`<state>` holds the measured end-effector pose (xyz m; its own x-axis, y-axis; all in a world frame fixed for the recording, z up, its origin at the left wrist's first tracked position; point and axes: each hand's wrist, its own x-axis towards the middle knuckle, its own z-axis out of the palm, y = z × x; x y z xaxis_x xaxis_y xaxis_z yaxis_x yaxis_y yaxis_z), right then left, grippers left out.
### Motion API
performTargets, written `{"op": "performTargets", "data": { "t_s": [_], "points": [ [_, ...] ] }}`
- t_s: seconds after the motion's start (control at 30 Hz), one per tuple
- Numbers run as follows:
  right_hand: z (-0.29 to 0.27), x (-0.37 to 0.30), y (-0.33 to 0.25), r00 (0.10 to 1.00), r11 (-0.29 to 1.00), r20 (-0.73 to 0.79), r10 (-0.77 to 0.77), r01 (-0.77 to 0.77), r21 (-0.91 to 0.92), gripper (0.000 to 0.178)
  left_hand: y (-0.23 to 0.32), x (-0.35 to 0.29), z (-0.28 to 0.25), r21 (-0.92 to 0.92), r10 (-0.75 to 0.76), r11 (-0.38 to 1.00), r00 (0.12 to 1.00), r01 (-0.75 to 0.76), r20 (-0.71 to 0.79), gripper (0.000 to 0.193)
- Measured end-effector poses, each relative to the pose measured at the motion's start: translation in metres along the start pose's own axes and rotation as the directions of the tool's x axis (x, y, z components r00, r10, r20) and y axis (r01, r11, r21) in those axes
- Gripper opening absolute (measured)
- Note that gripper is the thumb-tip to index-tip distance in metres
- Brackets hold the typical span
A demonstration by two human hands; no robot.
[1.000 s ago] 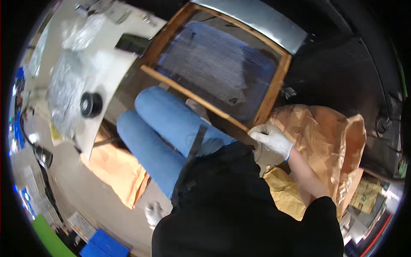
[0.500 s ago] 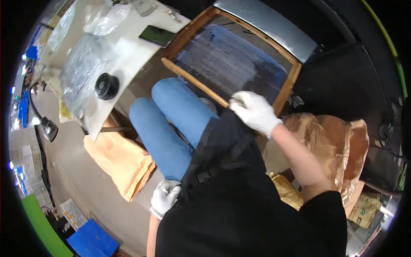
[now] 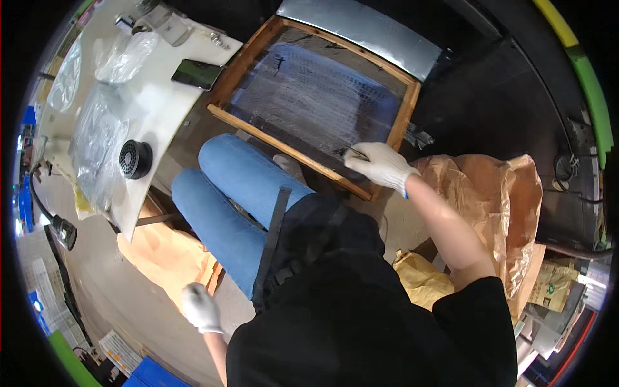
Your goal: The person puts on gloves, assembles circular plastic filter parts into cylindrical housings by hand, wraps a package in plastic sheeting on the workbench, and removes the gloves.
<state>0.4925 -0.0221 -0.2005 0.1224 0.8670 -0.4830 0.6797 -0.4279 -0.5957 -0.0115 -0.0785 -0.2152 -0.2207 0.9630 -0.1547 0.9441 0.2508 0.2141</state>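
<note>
A wooden frame (image 3: 255,131) holds a dark mesh, with a blue surface (image 3: 303,77) showing through it. At its near right corner, my right hand (image 3: 382,169) in a white glove is closed around a thin, dark metal tool (image 3: 358,153), mostly hidden by the fingers. Small dark bits (image 3: 340,151) lie on the mesh beside the fingertips. Low on the left, my left hand (image 3: 201,308), also gloved, hangs in the air beside my hip, near an orange paper bag (image 3: 164,255). Blur hides its fingers, and nothing shows in it.
To the left, a white table (image 3: 155,106) carries a phone (image 3: 197,74), a round black fan-like device (image 3: 135,159), plastic bags (image 3: 97,138) and a clear container (image 3: 169,27). Brown paper bags (image 3: 483,206) stand at my right. A desk lamp (image 3: 63,232) is far left.
My left hand has moved left, away from the black cloth at my waist. My right hand has shifted from the frame's near edge to over its mesh corner. The whole view has shifted.
</note>
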Motion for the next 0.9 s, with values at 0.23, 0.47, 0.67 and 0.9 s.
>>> {"op": "performTargets", "data": {
  "t_s": [0.23, 0.47, 0.67, 0.9],
  "points": [
    [0.029, -0.007, 0.005, 0.991, 0.995, 0.105, -0.085, 0.08, 0.054, 0.037, -0.035, -0.015, -0.016, -0.353, 0.027, 0.932, 0.953, 0.086, 0.303, 0.015],
    [0.047, -0.008, -0.042, 0.939, 0.984, 0.301, -0.165, 0.135, 0.12, 0.031, 0.005, -0.039, -0.002, -0.421, 0.075, 0.897, 0.892, 0.135, 0.446, 0.019],
    [0.047, -0.008, -0.089, 0.858, 0.923, 0.454, -0.242, 0.348, -0.164, 0.037, 0.037, -0.071, -0.012, -0.561, 0.257, 0.828, 0.884, 0.008, 0.391, 0.027],
    [0.046, -0.003, -0.078, 0.878, 0.926, 0.41, -0.245, 0.338, -0.171, 0.03, 0.037, -0.092, 0.0, -0.274, 0.048, 0.958, 0.899, 0.082, 0.436, 0.028]
  ]
}}
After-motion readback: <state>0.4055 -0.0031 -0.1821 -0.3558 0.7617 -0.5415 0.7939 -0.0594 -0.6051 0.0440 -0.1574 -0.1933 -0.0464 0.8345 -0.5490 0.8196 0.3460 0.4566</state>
